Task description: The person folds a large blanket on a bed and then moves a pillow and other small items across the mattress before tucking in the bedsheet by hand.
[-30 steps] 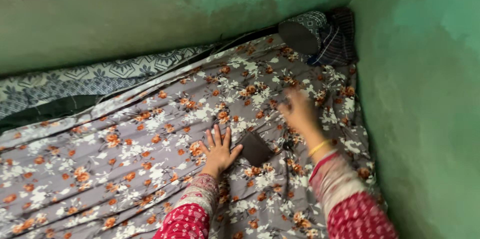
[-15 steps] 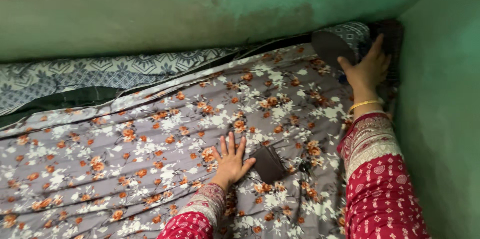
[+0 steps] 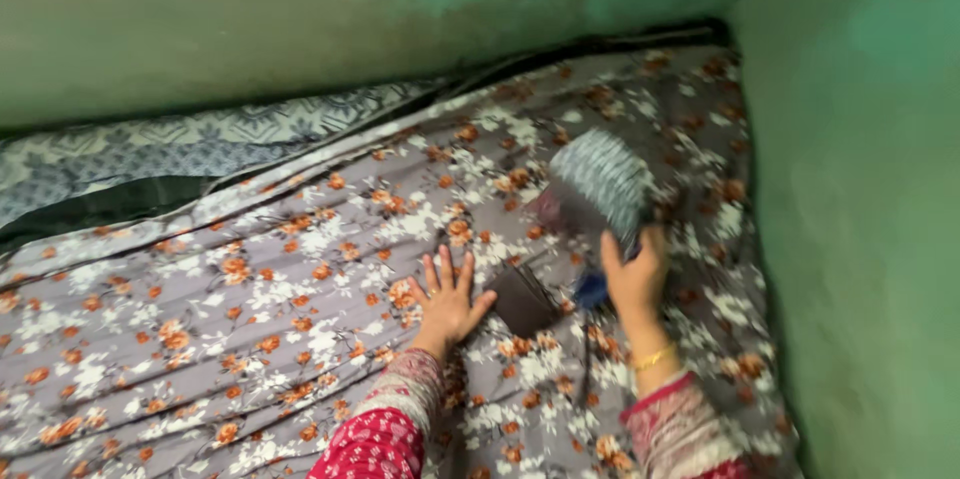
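Note:
My left hand lies flat with fingers spread on a grey bedsheet with orange and white flowers. Its thumb touches a small dark brown wallet lying on the sheet. My right hand grips a rolled bundle of blue-and-white patterned cloth, held above the sheet just right of the wallet; the bundle is blurred by motion. A dark blue bit of cloth hangs below the hand.
Green walls close in the bed at the back and right. A blue-and-white patterned sheet and a dark layer show along the far edge of the mattress. Small dark items lie beside the wallet.
My right hand reached into the far corner, took hold of the rolled cloth bundle and pulled it back toward the wallet. The corner is now bare. My left hand stayed flat.

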